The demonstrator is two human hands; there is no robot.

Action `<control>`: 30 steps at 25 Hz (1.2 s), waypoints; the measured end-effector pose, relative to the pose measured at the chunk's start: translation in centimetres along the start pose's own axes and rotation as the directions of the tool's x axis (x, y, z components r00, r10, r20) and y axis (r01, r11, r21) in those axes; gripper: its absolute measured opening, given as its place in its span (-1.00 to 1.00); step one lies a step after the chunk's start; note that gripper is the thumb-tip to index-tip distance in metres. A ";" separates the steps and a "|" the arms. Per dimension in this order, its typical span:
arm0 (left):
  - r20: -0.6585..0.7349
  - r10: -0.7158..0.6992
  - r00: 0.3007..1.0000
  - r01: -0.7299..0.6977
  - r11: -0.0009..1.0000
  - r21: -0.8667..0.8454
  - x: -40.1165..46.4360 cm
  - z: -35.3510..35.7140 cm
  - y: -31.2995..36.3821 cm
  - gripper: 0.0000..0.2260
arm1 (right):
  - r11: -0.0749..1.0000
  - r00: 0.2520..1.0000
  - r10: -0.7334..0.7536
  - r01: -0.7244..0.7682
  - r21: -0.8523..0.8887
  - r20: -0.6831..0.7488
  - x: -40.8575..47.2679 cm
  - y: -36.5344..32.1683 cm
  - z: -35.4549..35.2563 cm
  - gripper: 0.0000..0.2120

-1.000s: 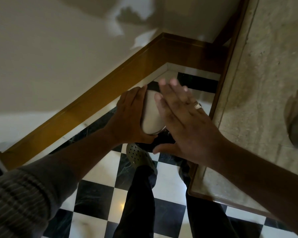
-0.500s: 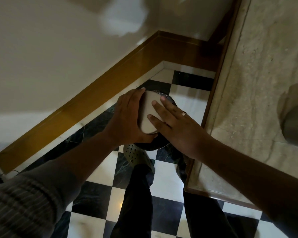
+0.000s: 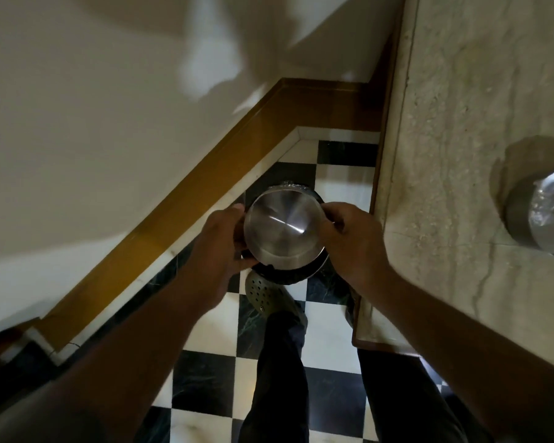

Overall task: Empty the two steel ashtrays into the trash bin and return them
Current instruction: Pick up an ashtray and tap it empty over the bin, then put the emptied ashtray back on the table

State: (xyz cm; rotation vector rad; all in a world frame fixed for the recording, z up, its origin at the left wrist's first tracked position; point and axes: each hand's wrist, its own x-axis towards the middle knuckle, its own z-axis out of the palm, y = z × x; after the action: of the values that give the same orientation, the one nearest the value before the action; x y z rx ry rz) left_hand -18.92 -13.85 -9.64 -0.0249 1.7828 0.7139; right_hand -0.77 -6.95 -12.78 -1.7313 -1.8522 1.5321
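A round steel ashtray (image 3: 283,230) is held with its shiny round face towards me, directly over a dark trash bin (image 3: 288,273) on the floor. My left hand (image 3: 219,243) grips its left rim and my right hand (image 3: 349,238) grips its right rim. Only the bin's dark rim and a bit of crinkled liner show around the ashtray. A second steel ashtray (image 3: 544,215) with something shiny in it stands on the stone counter (image 3: 461,155) at the right edge.
The floor (image 3: 205,372) is black-and-white checkered tile. A wooden skirting board (image 3: 186,199) runs along the white wall on the left. My legs and a perforated clog (image 3: 266,295) stand just below the bin, next to the counter's wooden edge.
The ashtray has turned from edge-on to facing me flat. My right hand went from lying flat against it to gripping its right rim. The view shifted, showing more of the counter's ashtray.
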 end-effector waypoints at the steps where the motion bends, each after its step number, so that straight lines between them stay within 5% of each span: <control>1: 0.008 -0.019 1.000 0.019 1.000 -0.006 -0.8 0.5 0.2 -0.81 | 0.998 0.998 0.060 -0.060 0.010 0.002 -0.4 -0.2 0.0 -0.77; 4: 0.020 -0.014 1.000 0.013 0.998 0.053 -3.5 2.7 2.0 -0.82 | 0.980 0.983 0.176 -0.171 0.097 -0.043 -1.7 -0.9 -2.1 -0.73; 8: 0.007 -0.046 0.999 0.046 0.997 0.067 -5.6 6.8 4.8 -0.48 | 0.956 0.963 0.233 -0.201 0.215 -0.136 -2.4 -1.5 -6.6 -0.72; 13: 0.070 0.038 0.997 -0.044 0.996 0.074 -7.5 13.3 7.0 -0.68 | 0.930 0.927 0.302 -0.235 0.283 -0.222 -2.3 -0.3 -12.6 -0.69; 19: 0.105 0.067 0.992 -0.085 0.980 0.182 -6.6 20.6 7.6 -0.67 | 0.848 0.823 0.465 -0.307 0.432 -0.327 -1.2 2.8 -15.4 -0.69; 30: 0.018 0.048 0.999 -0.050 0.976 0.211 -5.5 22.8 6.3 -0.73 | 0.862 0.848 0.452 -0.334 0.380 -0.279 -1.3 5.6 -12.7 -0.70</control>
State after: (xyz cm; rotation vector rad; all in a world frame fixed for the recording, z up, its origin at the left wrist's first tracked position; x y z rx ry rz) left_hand 0.37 0.24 -5.53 0.1671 1.8438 0.5543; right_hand 12.15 -2.33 -10.58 -2.1422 -1.0435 1.4112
